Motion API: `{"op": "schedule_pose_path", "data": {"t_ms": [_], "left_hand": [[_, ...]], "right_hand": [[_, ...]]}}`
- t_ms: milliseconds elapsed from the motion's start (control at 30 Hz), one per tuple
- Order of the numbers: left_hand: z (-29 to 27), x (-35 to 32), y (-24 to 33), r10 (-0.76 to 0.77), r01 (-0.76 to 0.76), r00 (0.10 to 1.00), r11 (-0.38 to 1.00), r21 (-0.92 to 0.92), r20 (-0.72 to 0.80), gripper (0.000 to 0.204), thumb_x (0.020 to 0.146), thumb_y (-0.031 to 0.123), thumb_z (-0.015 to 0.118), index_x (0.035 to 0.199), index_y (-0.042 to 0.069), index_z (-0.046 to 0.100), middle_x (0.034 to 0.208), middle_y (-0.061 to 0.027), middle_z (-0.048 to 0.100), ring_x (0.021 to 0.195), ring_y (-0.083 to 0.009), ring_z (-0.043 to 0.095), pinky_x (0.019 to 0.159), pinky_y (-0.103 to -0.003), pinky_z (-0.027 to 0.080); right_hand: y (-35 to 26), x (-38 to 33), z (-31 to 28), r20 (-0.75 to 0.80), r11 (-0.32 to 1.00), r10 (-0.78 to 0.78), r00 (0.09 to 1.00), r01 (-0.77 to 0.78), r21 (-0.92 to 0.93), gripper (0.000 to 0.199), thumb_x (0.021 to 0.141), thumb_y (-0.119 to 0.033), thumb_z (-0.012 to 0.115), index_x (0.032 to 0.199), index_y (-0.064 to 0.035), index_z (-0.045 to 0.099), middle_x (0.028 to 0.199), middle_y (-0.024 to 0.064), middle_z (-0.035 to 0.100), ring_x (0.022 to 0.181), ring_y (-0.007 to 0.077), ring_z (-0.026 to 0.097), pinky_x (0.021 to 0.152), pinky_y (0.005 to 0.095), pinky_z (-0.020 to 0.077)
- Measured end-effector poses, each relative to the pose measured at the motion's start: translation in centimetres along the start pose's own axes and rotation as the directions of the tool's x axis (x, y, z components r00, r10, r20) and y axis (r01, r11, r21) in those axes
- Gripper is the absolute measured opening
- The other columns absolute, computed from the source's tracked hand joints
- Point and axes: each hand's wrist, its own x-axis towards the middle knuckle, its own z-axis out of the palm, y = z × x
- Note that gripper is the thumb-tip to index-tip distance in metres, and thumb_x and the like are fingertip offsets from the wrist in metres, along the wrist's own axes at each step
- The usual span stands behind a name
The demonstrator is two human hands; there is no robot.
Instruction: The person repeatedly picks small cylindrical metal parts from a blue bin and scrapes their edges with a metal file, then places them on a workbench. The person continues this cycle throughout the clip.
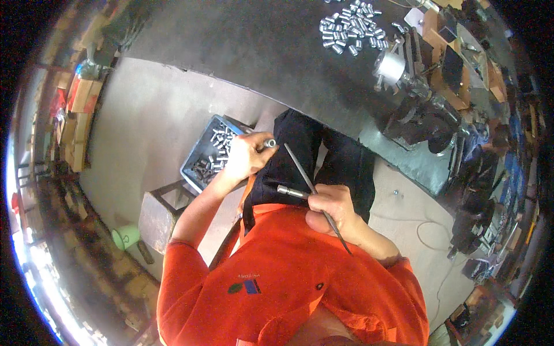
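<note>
My left hand (247, 154) is closed on a small silvery metal sleeve (270, 143), its end pointing right between thumb and fingers. In my right hand (333, 209) are two tools: a thin, dark, tapered rod like a round file (299, 167), and a short metal rod with a cylindrical tip (292, 191), perhaps a gauge. The rod like a file slants across the palm, its tip near the sleeve but apart from it. Beneath and beside the left hand stands a blue bin (191, 180) holding many small metal sleeves (220, 138).
A dark metal-topped table (254, 46) spans the far side, with a heap of shiny sleeves (352, 26) on it. At its right stands a machine with a round metal chuck (390, 67). A stool (156, 216) and a pale green cup (125, 236) are at left.
</note>
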Motion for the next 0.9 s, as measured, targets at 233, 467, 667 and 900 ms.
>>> {"op": "schedule_pose_path", "data": {"t_ms": [233,467,667,900], "left_hand": [[-0.1,9.9,1.6,0.248,-0.241,0.969,0.948,0.207,-0.01,0.028,0.073,0.028,0.073,0.088,0.005,0.068,0.067,-0.0159,0.063,0.062,-0.0322,0.064,0.058,-0.038,0.05],[2.6,23.2,6.0,0.12,-0.15,0.988,0.917,-0.371,-0.101,0.036,0.078,0.014,0.07,0.109,-0.002,0.058,0.08,-0.0128,0.066,0.065,-0.0184,0.064,0.06,-0.031,0.052],[-1.7,19.9,5.8,0.107,-0.131,0.991,0.771,-0.623,-0.075,0.038,0.086,0.009,0.063,0.12,-0.005,0.051,0.089,-0.0108,0.067,0.069,-0.014,0.064,0.064,-0.026,0.053],[-7.3,5.4,-7.9,-0.055,0.074,0.989,0.987,0.141,-0.136,0.029,0.082,0.011,0.063,0.108,-0.002,0.062,0.087,-0.0172,0.068,0.077,-0.0184,0.067,0.069,-0.032,0.053]], "right_hand": [[0.1,-0.4,0.1,-0.052,0.993,0.068,0.996,-0.063,0.096,0.025,0.062,-0.004,0.063,0.057,-0.0065,0.038,0.054,0.0091,0.038,0.045,0.0263,0.042,0.041,0.0374,0.0286],[0.1,-0.9,-0.5,-0.127,0.988,0.123,0.984,-0.109,0.111,0.022,0.062,-0.001,0.06,0.056,-0.0047,0.039,0.054,0.0092,0.038,0.045,0.0236,0.04,0.042,0.0355,0.0271],[0.2,-1.2,-0.9,-0.154,0.985,0.163,0.975,-0.154,0.074,0.02,0.057,0.001,0.058,0.055,-0.0043,0.038,0.053,0.0085,0.036,0.045,0.0229,0.039,0.042,0.0348,0.0261],[1.2,-1.6,0.7,-0.158,0.986,0.157,0.975,-0.147,0.078,0.019,0.056,-0.002,0.056,0.055,-0.0045,0.037,0.052,0.0071,0.034,0.043,0.021,0.035,0.041,0.034,0.0227]]}}
